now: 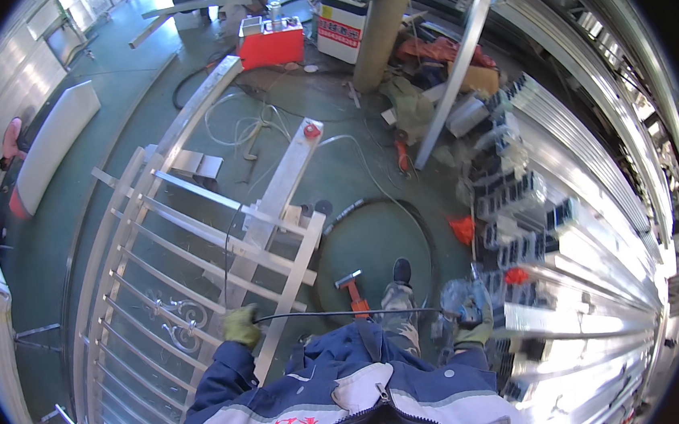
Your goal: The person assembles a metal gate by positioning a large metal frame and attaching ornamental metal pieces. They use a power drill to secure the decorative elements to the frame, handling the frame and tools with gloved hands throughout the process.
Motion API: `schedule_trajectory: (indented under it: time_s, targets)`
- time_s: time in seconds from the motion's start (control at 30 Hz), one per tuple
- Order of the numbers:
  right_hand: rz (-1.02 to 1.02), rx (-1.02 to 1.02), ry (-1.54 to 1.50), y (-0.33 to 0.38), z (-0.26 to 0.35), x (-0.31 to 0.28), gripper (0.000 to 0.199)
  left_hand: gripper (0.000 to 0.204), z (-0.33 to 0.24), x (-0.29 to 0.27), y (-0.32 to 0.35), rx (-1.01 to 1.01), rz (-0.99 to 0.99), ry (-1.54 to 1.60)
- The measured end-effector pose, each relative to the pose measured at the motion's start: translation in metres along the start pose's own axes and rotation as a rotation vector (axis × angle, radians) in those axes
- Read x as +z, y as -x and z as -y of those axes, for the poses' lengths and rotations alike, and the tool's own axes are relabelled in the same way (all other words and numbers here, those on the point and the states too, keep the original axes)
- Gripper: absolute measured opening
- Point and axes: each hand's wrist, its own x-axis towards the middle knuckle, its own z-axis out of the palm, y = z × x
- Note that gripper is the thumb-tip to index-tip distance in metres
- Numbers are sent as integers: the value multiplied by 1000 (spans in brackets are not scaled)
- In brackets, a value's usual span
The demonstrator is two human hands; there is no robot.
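Note:
My left hand [241, 327], in a yellow-green work glove, is closed around a thin black cable [340, 313] beside the silver metal railing frame [292, 273]. Across the front of my body the cable runs to a blue-and-grey tool [468, 310] on the right. My right hand [476, 331], gloved too, grips this tool; its exact kind is unclear, and its lower part is hidden by the hand. Between my hands, close to my jacket, a hammer [357, 298] shows its metal head and orange handle. Scroll ornaments [180, 323] sit among the railing's bars.
Stacked silver metal profiles [581, 296] fill the right side. A black hose [427, 241] loops on the green floor ahead. Farther off stand a red box [272, 44], a white container [340, 30] and a round post [384, 30]. A white panel [63, 139] is at far left.

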Motion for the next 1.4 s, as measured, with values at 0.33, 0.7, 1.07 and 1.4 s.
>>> schedule_trajectory:
  time_s: [0.33,0.7,1.07,1.4]
  targets:
    - [116,481,131,-241,-4,154,54,49,7,-2,-68,-1014,-887,808]
    - [317,994,216,-326,-15,329,52,112,-209,105,-224,-1453,-151,1193]
    - [389,1180,293,-380,-71,480,53,101,-261,274,-417,-1324,28,1787]
    - [411,1149,385,-429,-151,686,52,41,-123,98,-549,-997,-1268,2217]
